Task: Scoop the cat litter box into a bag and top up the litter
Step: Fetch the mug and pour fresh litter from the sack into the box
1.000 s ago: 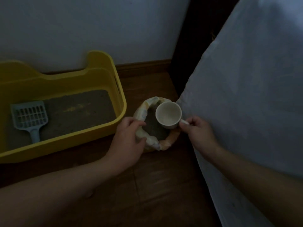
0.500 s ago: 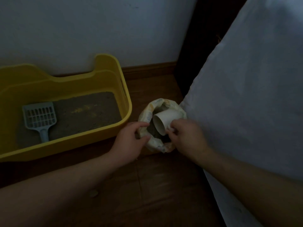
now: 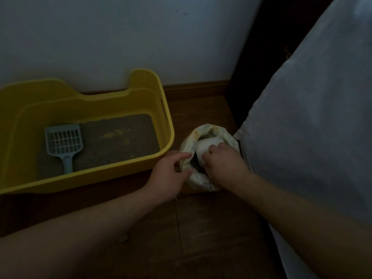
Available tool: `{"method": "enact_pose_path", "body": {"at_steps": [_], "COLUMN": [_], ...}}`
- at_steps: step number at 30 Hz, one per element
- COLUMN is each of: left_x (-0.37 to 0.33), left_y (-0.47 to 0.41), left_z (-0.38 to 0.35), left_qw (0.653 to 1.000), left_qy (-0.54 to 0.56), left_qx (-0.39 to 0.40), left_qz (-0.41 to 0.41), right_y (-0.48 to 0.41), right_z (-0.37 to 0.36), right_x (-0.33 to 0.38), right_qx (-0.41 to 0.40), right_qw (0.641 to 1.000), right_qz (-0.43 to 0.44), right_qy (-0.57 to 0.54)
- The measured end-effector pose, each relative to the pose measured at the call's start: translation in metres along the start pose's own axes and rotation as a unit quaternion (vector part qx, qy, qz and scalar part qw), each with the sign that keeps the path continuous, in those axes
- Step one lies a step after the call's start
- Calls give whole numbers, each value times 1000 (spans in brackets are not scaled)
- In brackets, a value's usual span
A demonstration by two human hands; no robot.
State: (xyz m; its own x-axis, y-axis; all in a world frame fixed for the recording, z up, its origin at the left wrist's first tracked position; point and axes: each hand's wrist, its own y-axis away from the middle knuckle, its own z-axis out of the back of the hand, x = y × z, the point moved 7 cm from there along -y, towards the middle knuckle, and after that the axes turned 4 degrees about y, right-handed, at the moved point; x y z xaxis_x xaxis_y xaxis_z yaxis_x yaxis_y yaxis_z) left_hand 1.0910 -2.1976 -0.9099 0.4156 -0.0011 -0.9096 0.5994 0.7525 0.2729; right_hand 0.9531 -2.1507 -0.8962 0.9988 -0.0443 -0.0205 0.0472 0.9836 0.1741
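Observation:
A yellow litter box (image 3: 169,125) stands on the wooden floor against the wall, with grey litter (image 3: 118,139) in it. A pale blue slotted scoop (image 3: 63,142) lies on the litter at the left. To the right of the box stands a pale litter bag (image 3: 201,180) with its top rolled down. My left hand (image 3: 171,174) pinches the bag's left rim. My right hand (image 3: 223,166) grips a white cup (image 3: 205,146), tipped over and pushed down into the bag's opening. The cup's mouth is hidden.
A white fabric surface (image 3: 312,127), like a bed's side, rises close on the right, touching the bag. A dark gap (image 3: 261,57) lies between it and the wall. A wooden skirting board (image 3: 197,89) runs behind. Bare floor (image 3: 201,238) lies near me.
The cup went from upright above the bag to tipped and pushed down into the litter, my right hand following it. My left hand kept its hold on the rim.

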Motion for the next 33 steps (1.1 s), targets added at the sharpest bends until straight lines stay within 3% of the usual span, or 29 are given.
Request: {"method": "enact_pose_path", "body": {"at_steps": [7, 11, 16, 24, 33], "left_x": [3, 4, 4, 2, 2], "left_y": [-2, -2, -2, -5, -4], "left_z": [0, 0, 0, 0, 0], "left_qw": [1000, 1000, 1000, 1000, 1000], "left_qy": [8, 4, 14, 8, 1], "left_qx": [-1, -1, -1, -1, 3], "left_qz": [2, 1, -1, -4, -1], "right_y": [3, 9, 17, 12, 12], "right_z": [1, -9, -7, -10, -20], "right_x": [-6, -8, -12, -13, -22], "right_qx": [1, 37, -3, 37, 9], "right_qw": [999, 998, 998, 997, 974], "right_qz": [-42, -33, -35, -32, -64], "right_qy": [-15, -29, -49, -51, -219]}}
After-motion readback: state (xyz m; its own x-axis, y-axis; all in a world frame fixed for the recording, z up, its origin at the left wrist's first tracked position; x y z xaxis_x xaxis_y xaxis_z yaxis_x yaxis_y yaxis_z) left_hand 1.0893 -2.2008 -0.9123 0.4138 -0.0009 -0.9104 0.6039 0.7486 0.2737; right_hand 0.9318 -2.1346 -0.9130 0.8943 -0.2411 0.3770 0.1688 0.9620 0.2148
